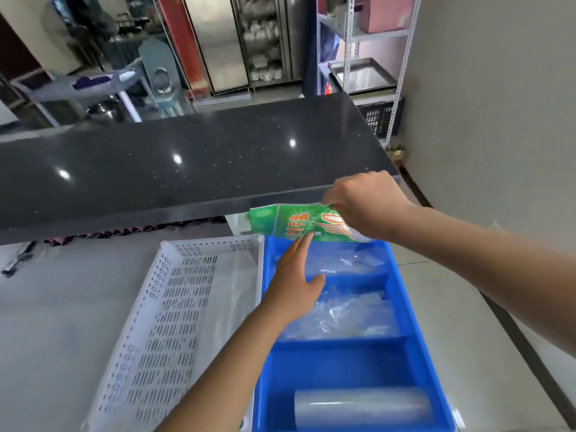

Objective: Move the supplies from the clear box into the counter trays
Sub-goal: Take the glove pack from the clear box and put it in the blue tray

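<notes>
My right hand [364, 204] grips a green packet of disposable gloves [296, 224] and holds it over the far end of the blue divided tray [402, 294]. My left hand [293, 282] is flat with fingers apart, fingertips touching the packet's lower edge. The tray's far compartment and the one behind it hold clear plastic bags [346, 310]. A clear plastic roll [361, 405] lies in the nearest compartment. The white perforated tray [174, 307] sits to the left of the blue one, with a clear plastic sheet along its right side. No clear box is in sight.
A black speckled countertop [187, 163] overhangs the far ends of both trays. The trays rest on a pale grey surface [62, 322]. A metal shelf rack [367, 63] with a steel pan stands at the back right, next to a wall.
</notes>
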Action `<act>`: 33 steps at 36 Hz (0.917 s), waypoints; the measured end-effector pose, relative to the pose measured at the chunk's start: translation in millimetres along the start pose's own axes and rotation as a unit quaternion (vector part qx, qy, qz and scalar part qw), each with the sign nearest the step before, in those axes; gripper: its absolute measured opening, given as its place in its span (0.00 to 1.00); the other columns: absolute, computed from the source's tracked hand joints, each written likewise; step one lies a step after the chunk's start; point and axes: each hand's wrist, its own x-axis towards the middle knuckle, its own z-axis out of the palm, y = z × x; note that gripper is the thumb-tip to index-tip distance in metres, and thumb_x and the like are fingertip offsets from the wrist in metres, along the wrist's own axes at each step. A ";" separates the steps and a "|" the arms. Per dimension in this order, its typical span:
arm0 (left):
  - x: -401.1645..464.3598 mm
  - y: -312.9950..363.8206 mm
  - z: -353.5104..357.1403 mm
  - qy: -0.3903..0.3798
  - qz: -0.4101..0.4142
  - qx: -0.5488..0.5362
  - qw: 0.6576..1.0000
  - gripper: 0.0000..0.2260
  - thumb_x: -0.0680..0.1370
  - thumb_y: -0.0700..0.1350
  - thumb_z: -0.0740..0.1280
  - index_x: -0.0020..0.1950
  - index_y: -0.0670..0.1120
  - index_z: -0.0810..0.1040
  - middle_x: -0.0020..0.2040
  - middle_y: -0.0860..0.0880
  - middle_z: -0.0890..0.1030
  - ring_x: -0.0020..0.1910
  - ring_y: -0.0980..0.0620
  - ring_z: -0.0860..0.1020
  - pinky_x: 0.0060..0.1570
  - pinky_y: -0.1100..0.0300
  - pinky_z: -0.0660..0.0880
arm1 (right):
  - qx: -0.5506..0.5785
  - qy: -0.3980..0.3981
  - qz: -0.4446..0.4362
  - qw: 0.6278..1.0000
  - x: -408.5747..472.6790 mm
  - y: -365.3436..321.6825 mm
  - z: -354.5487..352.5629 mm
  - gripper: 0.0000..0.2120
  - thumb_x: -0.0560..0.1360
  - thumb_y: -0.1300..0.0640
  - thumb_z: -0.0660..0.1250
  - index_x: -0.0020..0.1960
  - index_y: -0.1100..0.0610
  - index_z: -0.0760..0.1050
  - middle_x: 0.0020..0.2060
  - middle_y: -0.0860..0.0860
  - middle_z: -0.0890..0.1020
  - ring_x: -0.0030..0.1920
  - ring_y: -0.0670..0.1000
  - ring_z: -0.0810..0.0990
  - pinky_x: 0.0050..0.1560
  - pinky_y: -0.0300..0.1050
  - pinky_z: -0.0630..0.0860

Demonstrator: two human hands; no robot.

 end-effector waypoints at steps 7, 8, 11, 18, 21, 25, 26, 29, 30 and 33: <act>36.0 -11.8 18.4 -0.050 -0.052 0.053 0.996 0.35 0.79 0.46 0.65 0.81 0.48 0.50 0.82 0.50 0.51 0.80 0.49 0.51 0.77 0.51 0.53 | -0.043 -0.064 -0.005 0.997 8.0 -4.8 34.0 0.16 0.74 0.63 0.61 0.55 0.49 0.81 0.46 0.50 0.80 0.47 0.58 0.81 0.34 0.45 0.62; 38.4 -14.9 20.7 -0.055 -0.056 0.059 0.995 0.35 0.79 0.47 0.65 0.81 0.48 0.50 0.82 0.50 0.52 0.80 0.48 0.51 0.77 0.51 0.53 | -0.042 -0.070 -0.008 0.997 8.0 -6.2 39.8 0.16 0.74 0.63 0.61 0.55 0.50 0.80 0.46 0.50 0.80 0.47 0.58 0.81 0.35 0.45 0.62; 44.4 -25.1 26.4 -0.076 -0.066 0.102 0.990 0.35 0.78 0.49 0.66 0.81 0.47 0.52 0.81 0.47 0.55 0.79 0.45 0.54 0.76 0.50 0.55 | -0.044 -0.094 -0.013 0.995 8.3 -10.6 57.7 0.16 0.73 0.64 0.61 0.55 0.51 0.80 0.47 0.51 0.80 0.48 0.58 0.81 0.36 0.45 0.63; 32.8 -28.2 28.7 -0.088 -0.064 0.133 0.985 0.33 0.79 0.52 0.64 0.81 0.49 0.53 0.81 0.48 0.55 0.79 0.45 0.54 0.76 0.50 0.55 | -0.023 -0.129 0.006 0.991 14.1 -8.2 91.2 0.17 0.74 0.66 0.60 0.56 0.51 0.80 0.46 0.49 0.81 0.47 0.57 0.81 0.36 0.44 0.61; 15.9 -26.1 19.9 -0.023 -0.014 0.076 0.997 0.27 0.79 0.48 0.65 0.78 0.53 0.62 0.77 0.52 0.65 0.75 0.52 0.63 0.73 0.57 0.61 | -0.009 -0.144 0.008 0.990 20.2 -6.9 100.2 0.17 0.74 0.64 0.61 0.59 0.49 0.79 0.51 0.50 0.83 0.49 0.57 0.81 0.40 0.45 0.64; 7.3 -28.9 -7.8 0.155 0.019 0.008 0.988 0.14 0.77 0.42 0.69 0.63 0.50 0.79 0.59 0.54 0.82 0.58 0.54 0.78 0.61 0.55 0.75 | 0.015 -0.132 0.019 0.991 26.7 1.0 108.6 0.19 0.76 0.62 0.62 0.62 0.47 0.78 0.56 0.51 0.84 0.53 0.57 0.82 0.45 0.46 0.69; 8.9 -32.5 -15.2 0.184 0.013 -0.004 0.983 0.14 0.76 0.41 0.70 0.61 0.49 0.80 0.58 0.54 0.82 0.57 0.54 0.78 0.60 0.54 0.75 | 0.027 -0.128 0.024 0.991 27.2 4.4 109.0 0.19 0.76 0.61 0.62 0.63 0.46 0.78 0.57 0.51 0.83 0.55 0.57 0.81 0.46 0.46 0.71; 21.5 -47.2 -35.1 0.214 -0.023 0.010 0.977 0.21 0.75 0.41 0.73 0.67 0.48 0.75 0.63 0.50 0.78 0.63 0.51 0.75 0.65 0.54 0.71 | 0.072 -0.116 0.056 0.989 24.3 14.6 106.5 0.15 0.78 0.57 0.63 0.61 0.46 0.79 0.58 0.51 0.83 0.55 0.57 0.81 0.49 0.47 0.75; 26.3 -53.0 -39.6 0.203 -0.039 0.014 0.978 0.25 0.74 0.42 0.73 0.70 0.49 0.72 0.67 0.50 0.75 0.66 0.50 0.72 0.67 0.55 0.69 | 0.085 -0.107 0.068 0.988 20.6 18.1 105.9 0.13 0.78 0.54 0.64 0.60 0.46 0.79 0.57 0.51 0.83 0.54 0.57 0.81 0.48 0.48 0.75; 40.5 -65.6 -47.2 0.148 -0.090 -0.018 0.985 0.35 0.73 0.46 0.76 0.76 0.54 0.63 0.74 0.52 0.67 0.72 0.51 0.65 0.66 0.57 0.64 | 0.107 -0.066 0.106 0.986 -0.2 30.1 107.1 0.14 0.77 0.44 0.66 0.59 0.48 0.79 0.52 0.52 0.84 0.50 0.57 0.81 0.45 0.46 0.72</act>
